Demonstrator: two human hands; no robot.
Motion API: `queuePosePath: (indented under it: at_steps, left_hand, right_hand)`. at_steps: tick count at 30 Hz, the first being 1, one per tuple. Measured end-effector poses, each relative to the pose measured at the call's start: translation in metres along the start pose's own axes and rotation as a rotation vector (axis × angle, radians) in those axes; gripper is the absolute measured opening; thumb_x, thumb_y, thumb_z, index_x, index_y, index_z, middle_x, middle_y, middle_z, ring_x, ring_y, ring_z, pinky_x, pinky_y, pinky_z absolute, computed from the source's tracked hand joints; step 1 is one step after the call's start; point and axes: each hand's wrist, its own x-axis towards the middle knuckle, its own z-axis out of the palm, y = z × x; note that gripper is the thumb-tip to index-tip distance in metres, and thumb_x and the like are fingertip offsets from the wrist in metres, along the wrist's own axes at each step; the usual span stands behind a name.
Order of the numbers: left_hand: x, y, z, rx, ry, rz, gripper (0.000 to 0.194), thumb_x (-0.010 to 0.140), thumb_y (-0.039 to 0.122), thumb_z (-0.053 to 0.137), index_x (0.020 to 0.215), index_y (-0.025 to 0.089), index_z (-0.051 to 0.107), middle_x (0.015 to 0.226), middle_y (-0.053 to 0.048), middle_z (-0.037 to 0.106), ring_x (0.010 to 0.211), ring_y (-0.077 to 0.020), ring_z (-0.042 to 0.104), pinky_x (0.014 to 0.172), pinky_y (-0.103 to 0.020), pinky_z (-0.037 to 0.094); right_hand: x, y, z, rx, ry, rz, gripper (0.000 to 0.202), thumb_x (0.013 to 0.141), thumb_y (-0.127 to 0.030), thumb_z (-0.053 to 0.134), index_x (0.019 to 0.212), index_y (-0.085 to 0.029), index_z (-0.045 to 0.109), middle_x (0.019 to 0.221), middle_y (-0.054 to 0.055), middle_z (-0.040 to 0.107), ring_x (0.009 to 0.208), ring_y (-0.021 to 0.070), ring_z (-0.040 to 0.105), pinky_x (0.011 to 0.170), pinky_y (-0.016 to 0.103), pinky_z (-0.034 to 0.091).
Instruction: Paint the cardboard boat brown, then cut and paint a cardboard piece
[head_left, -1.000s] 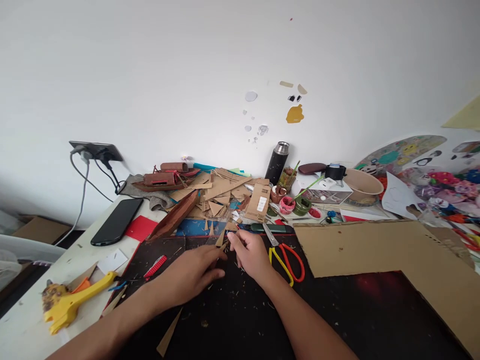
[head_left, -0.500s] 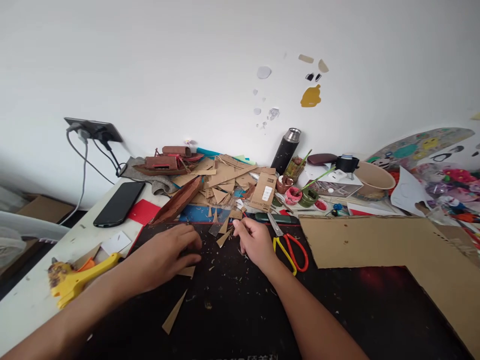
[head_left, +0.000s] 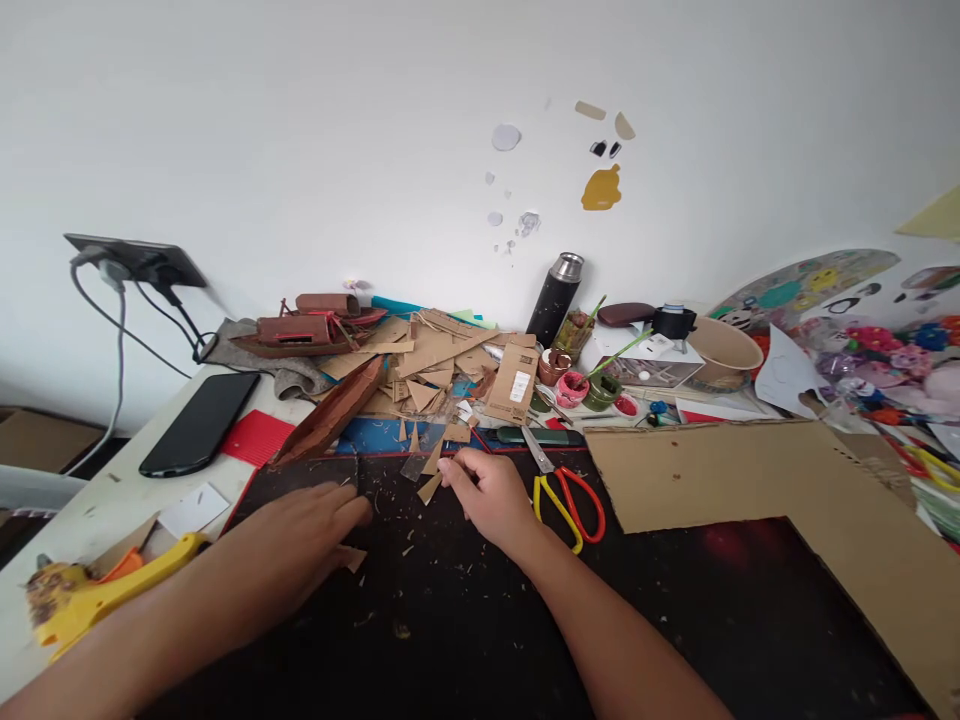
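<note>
My left hand (head_left: 311, 535) is low over the black mat (head_left: 420, 640), palm down, with fingers curled and their tips hidden. A cardboard scrap (head_left: 354, 558) shows by its thumb. Further right, my right hand (head_left: 491, 497) has thumb and fingers pinched together; whatever they hold is hidden. Just left of those fingertips lie narrow cardboard slivers (head_left: 429, 488) and a clear plastic piece (head_left: 415, 466). A thin red stick (head_left: 480, 438) shows just behind the right hand. Scissors (head_left: 568, 503) with red and yellow handles rest beside the right wrist.
A brown boat hull (head_left: 330, 412), cardboard scraps (head_left: 442, 352), paint jars (head_left: 571, 388) and a black flask (head_left: 556, 300) line the back. At left are a phone (head_left: 199, 425) and a yellow glue gun (head_left: 112, 595). A large cardboard sheet (head_left: 720, 470) covers the right side.
The view has shifted, so most things appear further left. My left hand has moved left and nearer me; the long cardboard triangle below it is out of sight. My right hand stays among the slivers.
</note>
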Motion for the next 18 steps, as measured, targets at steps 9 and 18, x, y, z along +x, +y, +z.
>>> queuePosePath:
  at_steps: [9,18]
  left_hand:
    - [0.177,0.023,-0.070,0.436,0.189,0.262,0.039,0.094,0.014,0.051,0.126,0.020,0.073,0.119,-0.013,0.073,0.117,-0.0309,0.064,0.107,-0.044,0.047]
    - [0.271,0.021,-0.048,0.710,-0.019,0.291,0.053,0.083,0.009,0.067,0.134,0.021,0.071,0.133,-0.016,0.072,0.123,-0.0350,0.059,0.103,-0.044,0.045]
  right_hand:
    - [0.003,0.003,0.002,-0.067,0.001,-0.048,0.039,0.108,-0.045,0.059,0.078,-0.022,0.070,0.069,0.000,0.068,0.065,0.0166,0.060,0.062,0.026,0.035]
    - [0.003,-0.002,-0.002,-0.132,-0.005,-0.098,0.034,0.108,-0.043,0.062,0.082,-0.022,0.071,0.079,0.003,0.076,0.073,0.0181,0.068,0.063,0.027,0.034]
